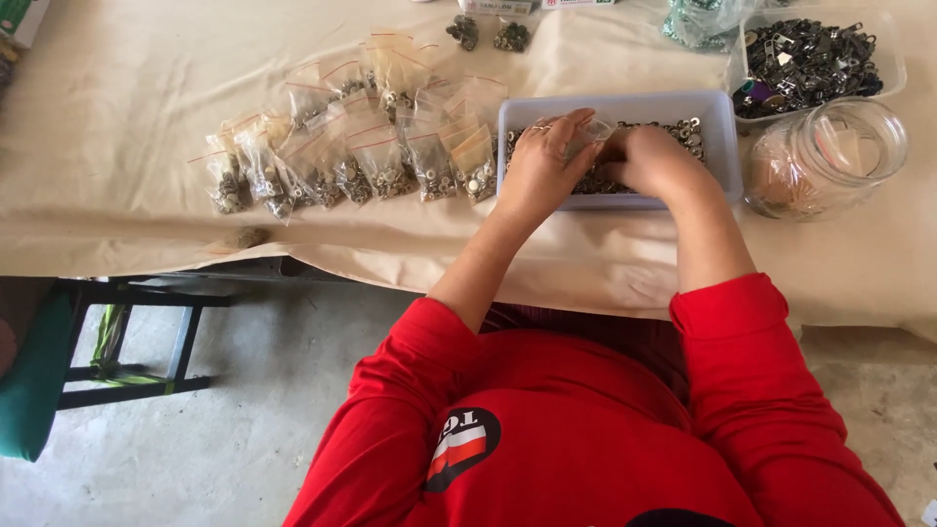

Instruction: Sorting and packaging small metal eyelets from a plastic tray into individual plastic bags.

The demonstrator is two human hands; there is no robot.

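We work at a bench (146, 117) draped in cream cloth, its near edge hanging over a bare concrete floor (244, 420), with a dark stool frame (146, 342) and a green cushion (34, 371) at our left. Both hands sit in a shallow white tray (717, 122) of small metal rings, its long side running across the bench, parallel to the near edge. Our left hand (542, 166) is curled, fingertips pinching a small clear bag (590, 132) over the tray; our right hand (654, 161) is cupped down into the rings, and we cannot tell how far it is closed or what it grips. Filled bags (351, 146) fan out just left of the tray. A glass jar (839, 151) lies on its side at right, mouth toward the far right, beside a tub of dark metal clips (810, 59). Open cloth lies at the far left.
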